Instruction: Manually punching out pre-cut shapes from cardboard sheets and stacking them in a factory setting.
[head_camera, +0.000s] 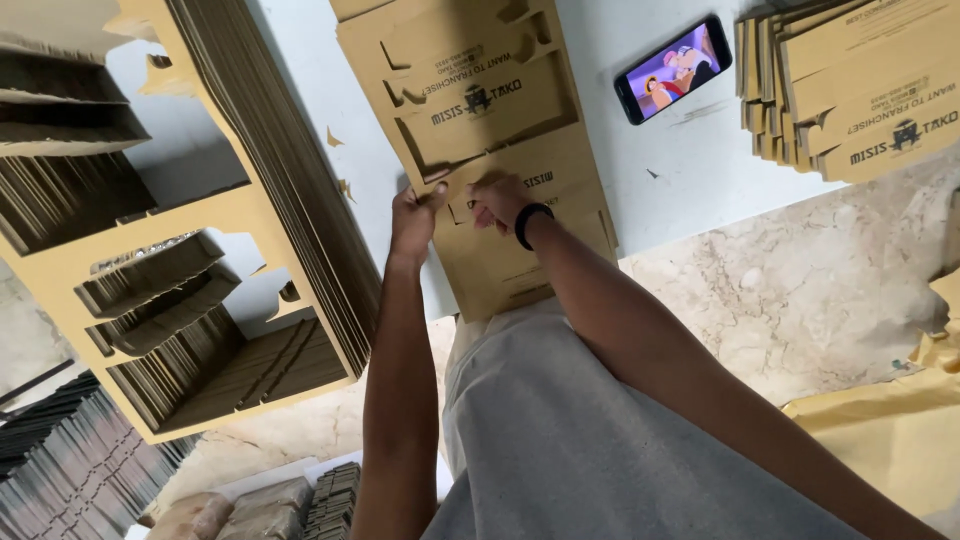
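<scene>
Both hands closed on flat die-cut cardboard blank (480, 150) — left hand (413, 222) pinching its edge, right hand (497, 200) gripping beside it.

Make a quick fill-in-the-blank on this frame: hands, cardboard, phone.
1. Both hands, the left hand and the right hand, grip a flat die-cut sheet of ____.
2. The wrist band sits on the ____ arm.
3. The phone lies on the white table with its screen ____.

Missing words: cardboard; right; lit

Tan die-cut cardboard sheet (480, 110) (black print)
</scene>
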